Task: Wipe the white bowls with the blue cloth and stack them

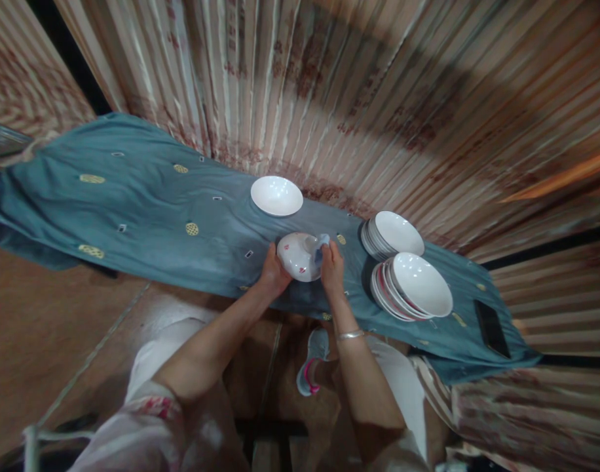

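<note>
Over the near edge of the cloth-covered table, a white bowl with small red motifs [295, 257] is turned so its outside and foot ring face me. My left hand [274, 272] is closed on the bowl's left rim. In my right hand [332, 265] a pale blue cloth [323, 244] is pinched and pressed against the bowl's right side. The fingertips under the bowl are hidden. Just beyond it, a single white bowl [277, 196] stands upright on the table.
Two stacks of bowls stand to the right, a farther stack [395, 235] and a nearer stack [420, 287]. A black phone [491, 328] lies near the right end of the blue-green tablecloth [147, 203]. A pleated curtain [261, 85] hangs behind the table.
</note>
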Motion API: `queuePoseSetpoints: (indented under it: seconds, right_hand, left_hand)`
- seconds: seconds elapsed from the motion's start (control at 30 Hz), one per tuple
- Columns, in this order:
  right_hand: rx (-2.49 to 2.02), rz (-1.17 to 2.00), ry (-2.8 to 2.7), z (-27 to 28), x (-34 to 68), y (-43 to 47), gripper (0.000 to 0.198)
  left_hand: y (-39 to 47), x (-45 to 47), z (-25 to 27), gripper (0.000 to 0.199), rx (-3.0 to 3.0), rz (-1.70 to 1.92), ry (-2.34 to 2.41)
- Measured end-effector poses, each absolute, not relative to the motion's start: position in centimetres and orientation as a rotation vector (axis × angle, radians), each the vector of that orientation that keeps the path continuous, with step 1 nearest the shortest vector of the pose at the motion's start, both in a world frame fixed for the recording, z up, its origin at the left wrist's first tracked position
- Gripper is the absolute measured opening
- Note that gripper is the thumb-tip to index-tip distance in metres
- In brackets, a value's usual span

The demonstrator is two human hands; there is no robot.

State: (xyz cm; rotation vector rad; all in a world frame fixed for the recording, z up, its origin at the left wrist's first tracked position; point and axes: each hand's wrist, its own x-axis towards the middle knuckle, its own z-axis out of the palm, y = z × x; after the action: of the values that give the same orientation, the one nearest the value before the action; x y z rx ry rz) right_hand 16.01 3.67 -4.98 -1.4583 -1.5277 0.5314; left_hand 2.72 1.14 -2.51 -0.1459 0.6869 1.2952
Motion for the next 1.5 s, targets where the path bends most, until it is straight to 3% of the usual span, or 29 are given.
queuePoseSetpoints:
  seconds: [0.6,1.07,1.5]
  right_hand:
    - [-1.514,0.222,-1.723,-7.6,13.6,-2.9,0.059]
    - [-1.509,0.032,-2.091,-8.5,13.2,-5.1,0.059]
    - [-1.21,-0.073,-2.59,-3.7,12.5,-1.7,0.044]
  left_hand:
    - [1.4,2.9,-3.4,0.059,-0.142,1.343,0.613]
    - [1.2,2.8,-3.3,0.064,-0.139,1.305,0.614]
    - [1.3,2.2,-5.0,0.051,-0.153,1.307,0.606]
